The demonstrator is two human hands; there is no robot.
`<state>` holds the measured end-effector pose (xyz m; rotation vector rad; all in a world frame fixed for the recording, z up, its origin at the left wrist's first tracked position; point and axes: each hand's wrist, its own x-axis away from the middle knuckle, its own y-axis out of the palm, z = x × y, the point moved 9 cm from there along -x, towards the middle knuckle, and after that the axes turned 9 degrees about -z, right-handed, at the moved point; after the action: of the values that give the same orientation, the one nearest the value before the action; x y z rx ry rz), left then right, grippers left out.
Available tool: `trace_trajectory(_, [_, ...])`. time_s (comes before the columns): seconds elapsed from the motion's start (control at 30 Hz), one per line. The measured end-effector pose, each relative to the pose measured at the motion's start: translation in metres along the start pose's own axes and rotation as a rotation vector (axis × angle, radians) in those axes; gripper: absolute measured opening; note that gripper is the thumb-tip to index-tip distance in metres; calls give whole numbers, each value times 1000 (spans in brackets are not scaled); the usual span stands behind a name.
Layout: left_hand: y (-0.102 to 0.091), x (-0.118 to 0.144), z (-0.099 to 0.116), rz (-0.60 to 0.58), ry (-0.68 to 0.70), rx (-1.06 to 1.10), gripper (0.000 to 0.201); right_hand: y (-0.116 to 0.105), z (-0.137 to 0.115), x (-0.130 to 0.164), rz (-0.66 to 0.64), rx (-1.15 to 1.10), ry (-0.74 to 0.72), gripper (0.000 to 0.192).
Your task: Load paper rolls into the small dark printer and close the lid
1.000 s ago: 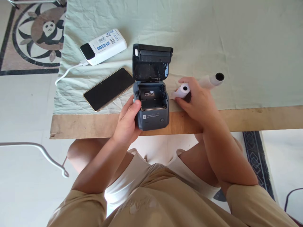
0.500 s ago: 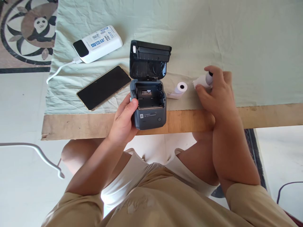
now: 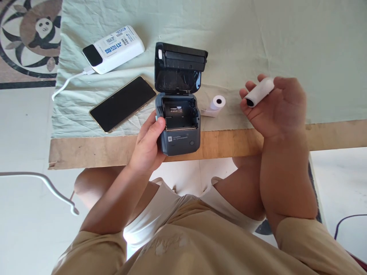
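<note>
Fingers of the right hand (image 3: 276, 109) are curling around a white paper roll (image 3: 259, 91), lifting it above the table's near edge (image 3: 100, 151). Beside it, the left hand (image 3: 147, 143) is gripping the open printer (image 3: 178, 122) at that edge, thumb pressing its left side. A smaller roll (image 3: 217, 104) is lying between them on the cloth (image 3: 258, 38).

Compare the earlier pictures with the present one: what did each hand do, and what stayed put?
The right hand let go of the small paper roll, reached right, and lifted the longer roll off the cloth. The left hand stayed on the open printer; phone and power bank unchanged.
</note>
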<state>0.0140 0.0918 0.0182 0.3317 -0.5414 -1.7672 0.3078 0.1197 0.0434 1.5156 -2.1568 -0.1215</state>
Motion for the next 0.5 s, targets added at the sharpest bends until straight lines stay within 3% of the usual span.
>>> trace_trajectory(0.1, [1,0,1,-8,16,-21,36,18,-17,17,-55,190,-229,33])
trace_trajectory(0.2, [2,0,4,-19,50,-67,36,61,-31,50,-265,536,-577,51])
trace_trajectory(0.3, [2,1,4,-22,57,-121,40,105,-23,82,-502,832,-807,62])
trace_trajectory(0.37, [1,2,3,-14,46,-147,43,126,-11,89,-591,996,-840,57])
trace_trajectory(0.5, [2,3,6,-2,41,-142,42,140,6,80,-511,1316,-741,40])
